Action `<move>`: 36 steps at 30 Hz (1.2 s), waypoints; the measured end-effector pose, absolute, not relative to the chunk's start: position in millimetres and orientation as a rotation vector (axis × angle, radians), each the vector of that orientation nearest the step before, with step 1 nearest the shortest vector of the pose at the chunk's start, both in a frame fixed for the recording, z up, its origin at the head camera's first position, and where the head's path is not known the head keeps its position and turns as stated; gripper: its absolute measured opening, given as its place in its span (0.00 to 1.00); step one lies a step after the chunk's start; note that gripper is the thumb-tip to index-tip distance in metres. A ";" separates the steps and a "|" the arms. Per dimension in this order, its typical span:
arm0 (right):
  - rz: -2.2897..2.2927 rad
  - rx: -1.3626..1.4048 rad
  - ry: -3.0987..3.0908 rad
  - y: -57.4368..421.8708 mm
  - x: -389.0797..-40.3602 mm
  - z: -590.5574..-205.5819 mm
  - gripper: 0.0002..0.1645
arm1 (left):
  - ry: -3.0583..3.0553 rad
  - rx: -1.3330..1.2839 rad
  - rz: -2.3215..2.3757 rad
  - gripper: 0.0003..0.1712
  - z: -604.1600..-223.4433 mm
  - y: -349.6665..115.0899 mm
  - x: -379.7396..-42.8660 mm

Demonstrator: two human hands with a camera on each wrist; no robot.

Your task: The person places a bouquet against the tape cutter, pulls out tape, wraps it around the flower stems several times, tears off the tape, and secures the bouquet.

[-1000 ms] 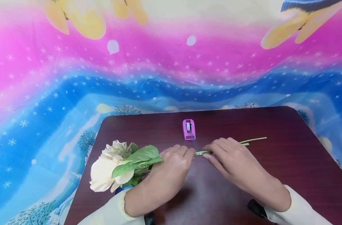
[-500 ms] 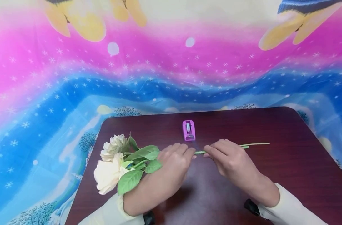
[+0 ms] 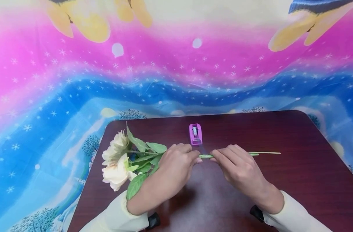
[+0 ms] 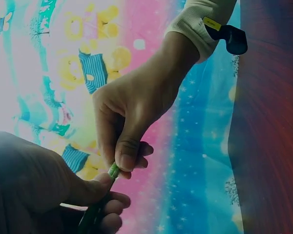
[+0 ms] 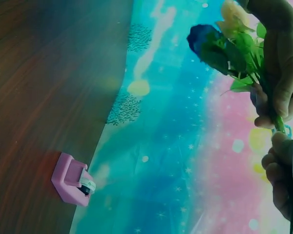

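Both hands pinch one bundle of green flower stems, held level above the table. My left hand grips it just below the leaves, and my right hand holds it farther along, a short stretch of stem showing between them. Left of the hands spread two cream flowers; a blue flower shows beside them in the right wrist view. Stem ends of unequal length stick out past my right hand. A clear strip of tape runs from the pink tape dispenser toward the stems.
The dark red-brown table has rounded far corners. Behind it hangs a pink and blue cloth printed with snowflakes. Black wrist devices sit under the cream sleeves.
The bunch has turned about its stems, so the cream flowers and leaves face differently. The stem ends have swung lower, and my right wrist has shifted slightly left. The tape dispenser stays in place.
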State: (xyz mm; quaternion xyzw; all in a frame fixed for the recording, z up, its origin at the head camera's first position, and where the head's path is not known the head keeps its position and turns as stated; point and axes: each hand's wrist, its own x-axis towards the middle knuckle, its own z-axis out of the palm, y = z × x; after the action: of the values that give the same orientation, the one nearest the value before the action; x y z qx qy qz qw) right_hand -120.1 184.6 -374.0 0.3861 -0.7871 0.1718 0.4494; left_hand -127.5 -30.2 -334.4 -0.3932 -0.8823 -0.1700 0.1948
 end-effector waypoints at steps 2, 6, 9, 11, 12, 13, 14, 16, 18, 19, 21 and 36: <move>0.450 0.938 -1.992 185.2 -118.8 -374.0 0.20 | -2.471 -1.099 -0.494 0.07 -334.1 -30.3 -127.5; 0.539 0.910 -2.093 185.7 -115.7 -373.1 0.22 | -2.442 -1.077 -0.509 0.06 -334.1 -29.4 -127.0; 0.599 0.882 -2.184 186.3 -113.1 -371.4 0.24 | -2.389 -1.052 -0.483 0.04 -335.7 -27.8 -127.1; 0.618 0.856 -2.253 186.6 -111.3 -369.4 0.24 | -2.350 -1.036 -0.449 0.04 -337.6 -26.8 -127.3; 0.629 0.842 -2.283 186.7 -110.8 -368.1 0.21 | -2.333 -1.029 -0.427 0.04 -338.5 -26.4 -127.3; 0.640 0.823 -2.327 186.6 -110.0 -366.1 0.17 | -2.317 -1.020 -0.404 0.04 -339.4 -26.1 -127.2; 0.648 0.805 -2.374 186.5 -109.2 -363.7 0.14 | -2.302 -1.011 -0.380 0.04 -340.2 -25.6 -127.2; 0.671 0.767 -2.482 185.8 -108.5 -357.8 0.08 | -2.274 -0.997 -0.334 0.05 -341.7 -25.0 -126.8; 0.717 0.727 -2.608 185.3 -109.0 -350.4 0.07 | -2.249 -0.983 -0.290 0.05 -342.7 -24.2 -126.2; 0.736 0.708 -2.667 185.0 -109.5 -346.7 0.07 | -2.237 -0.976 -0.273 0.05 -343.0 -23.9 -125.9; 0.770 0.690 -2.736 184.9 -111.7 -341.5 0.06 | -2.215 -0.965 -0.246 0.06 -343.8 -23.2 -125.4; 0.521 0.897 -2.174 181.7 -124.4 -364.2 0.27 | -2.432 -1.040 -0.290 0.14 -340.3 -28.1 -123.6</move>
State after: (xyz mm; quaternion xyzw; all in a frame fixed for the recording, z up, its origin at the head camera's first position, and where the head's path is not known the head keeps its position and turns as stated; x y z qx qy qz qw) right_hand -124.4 181.7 -364.2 0.3478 -0.8427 0.2019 0.3580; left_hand -123.6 -28.1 -340.3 -0.3796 -0.8877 -0.1058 0.2380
